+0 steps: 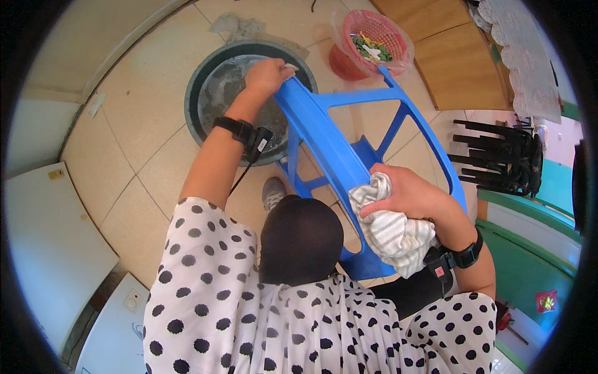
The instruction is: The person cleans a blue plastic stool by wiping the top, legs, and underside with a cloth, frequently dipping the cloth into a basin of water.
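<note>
In front of me a blue plastic stool (327, 133) is tipped on its side, its legs and cross-braces spread to the right. My left hand (267, 77) grips its far end, above the rim of a dark round basin. A small white bit shows at those fingers; I cannot tell what it is. Bunched in my right hand (406, 191) is a white and grey striped cloth (397, 236), pressed against the near part of the stool. Murky, foamy water (219, 89) fills the basin (192, 100), partly hidden behind my left arm.
Beyond the stool stands a red plastic basket (395, 35) lined with a clear bag, with green scraps inside. A crumpled grey cloth (238, 25) lies on the tiled floor (140, 135) behind the basin. Wooden cabinet doors (458, 61) and stacked black stools (504, 159) are at right.
</note>
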`<state>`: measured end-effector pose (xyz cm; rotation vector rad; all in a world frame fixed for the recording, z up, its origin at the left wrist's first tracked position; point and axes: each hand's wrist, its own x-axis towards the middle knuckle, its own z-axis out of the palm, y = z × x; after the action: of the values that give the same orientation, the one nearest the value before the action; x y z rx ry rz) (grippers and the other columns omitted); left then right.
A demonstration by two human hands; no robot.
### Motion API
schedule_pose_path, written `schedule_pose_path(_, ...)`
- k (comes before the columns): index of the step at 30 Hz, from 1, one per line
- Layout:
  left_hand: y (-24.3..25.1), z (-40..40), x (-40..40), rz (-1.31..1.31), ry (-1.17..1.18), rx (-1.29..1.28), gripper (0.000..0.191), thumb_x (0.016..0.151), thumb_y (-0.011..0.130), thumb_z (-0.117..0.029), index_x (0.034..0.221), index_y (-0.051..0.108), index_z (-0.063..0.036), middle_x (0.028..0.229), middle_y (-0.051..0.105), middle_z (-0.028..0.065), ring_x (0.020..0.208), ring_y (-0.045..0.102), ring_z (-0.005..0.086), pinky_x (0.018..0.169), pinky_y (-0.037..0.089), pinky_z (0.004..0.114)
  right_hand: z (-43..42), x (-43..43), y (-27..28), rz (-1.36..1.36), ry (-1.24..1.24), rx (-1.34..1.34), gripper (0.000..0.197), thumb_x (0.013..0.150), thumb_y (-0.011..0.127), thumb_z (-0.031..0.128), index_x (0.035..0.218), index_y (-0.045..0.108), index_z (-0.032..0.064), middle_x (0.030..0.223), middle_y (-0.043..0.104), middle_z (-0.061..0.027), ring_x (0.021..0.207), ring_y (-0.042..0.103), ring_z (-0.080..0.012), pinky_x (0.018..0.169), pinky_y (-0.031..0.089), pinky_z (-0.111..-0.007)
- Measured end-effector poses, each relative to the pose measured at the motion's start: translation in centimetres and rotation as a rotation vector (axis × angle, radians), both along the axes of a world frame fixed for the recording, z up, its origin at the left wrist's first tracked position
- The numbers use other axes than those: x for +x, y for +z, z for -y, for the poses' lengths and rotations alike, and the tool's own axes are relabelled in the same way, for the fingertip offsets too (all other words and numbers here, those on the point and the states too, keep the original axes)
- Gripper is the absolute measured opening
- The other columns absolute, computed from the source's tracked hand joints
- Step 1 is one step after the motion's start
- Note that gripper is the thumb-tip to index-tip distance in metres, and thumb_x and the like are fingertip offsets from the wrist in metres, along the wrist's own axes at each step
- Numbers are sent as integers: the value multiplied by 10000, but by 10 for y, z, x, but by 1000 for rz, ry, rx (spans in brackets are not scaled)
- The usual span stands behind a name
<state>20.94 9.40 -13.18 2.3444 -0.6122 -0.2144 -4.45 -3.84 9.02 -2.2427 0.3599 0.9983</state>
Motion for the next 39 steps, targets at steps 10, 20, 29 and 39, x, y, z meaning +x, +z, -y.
schedule_pose_path(10, -29, -7, 28, -417, -288, -74, 329, 730, 667, -288, 994, 658, -92, 765, 646, 123, 700, 621, 260, 649, 474, 386, 2, -1, -10, -18, 69, -13, 581, 609, 806, 371, 995, 578, 3, 914, 627, -180, 886, 603, -302, 772, 465, -344)
schedule_pose_path(20, -46, -28, 16, -409, 95, -238, 336, 830, 571, -325, 1048, 621, -75, 969, 631, 101, 869, 611, 234, 705, 504, 369, -6, 7, -10, 11, 23, 17, 548, 568, 838, 336, 897, 536, 18, 779, 572, -108, 753, 542, -196, 693, 434, -298)
schedule_pose_path(29, -44, -44, -29, -1017, 19, -1120, 418, 917, 478, -250, 1279, 426, -49, 1199, 506, 48, 1040, 513, 167, 751, 507, 345, -4, 7, 0, -25, -45, 56, 510, 604, 823, 283, 955, 571, 11, 857, 619, -110, 808, 579, -177, 734, 454, -293)
schedule_pose_path(39, -42, -21, -34, -653, 190, -1103, 245, 849, 569, -91, 1083, 598, -27, 886, 617, 11, 732, 565, 94, 645, 481, 228, -10, 10, 3, -13, -41, 62, 517, 596, 830, 272, 958, 556, 22, 861, 610, -96, 812, 567, -170, 736, 449, -288)
